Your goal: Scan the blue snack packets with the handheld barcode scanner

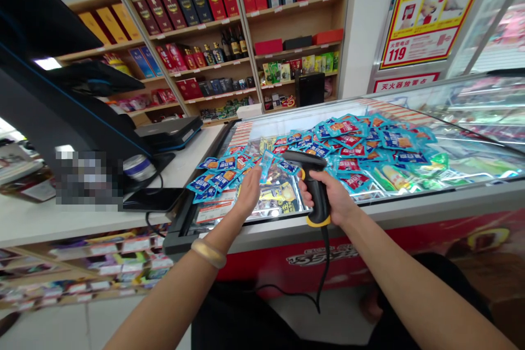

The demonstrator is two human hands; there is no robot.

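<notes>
My right hand (pixel 334 197) is wrapped round the grip of a black and yellow barcode scanner (pixel 318 197), its head pointing left and its cord hanging down. My left hand (pixel 248 192), with a gold bangle on the wrist, is closed on a small blue snack packet (pixel 267 164) just in front of the scanner's head. Below both hands is the glass top of a chest freezer (pixel 217 211). A large heap of blue and red snack packets (pixel 348 139) lies beyond the scanner, and a smaller pile of similar packets (pixel 223 175) lies left of my left hand.
A dark checkout terminal (pixel 77 104) stands on the white counter (pixel 197 145) at left, with a black phone-like slab (pixel 153 200) near the counter's edge. Shelves of boxes and bottles (pixel 205 27) rise behind. The scanner cord (pixel 324 268) loops below the freezer front.
</notes>
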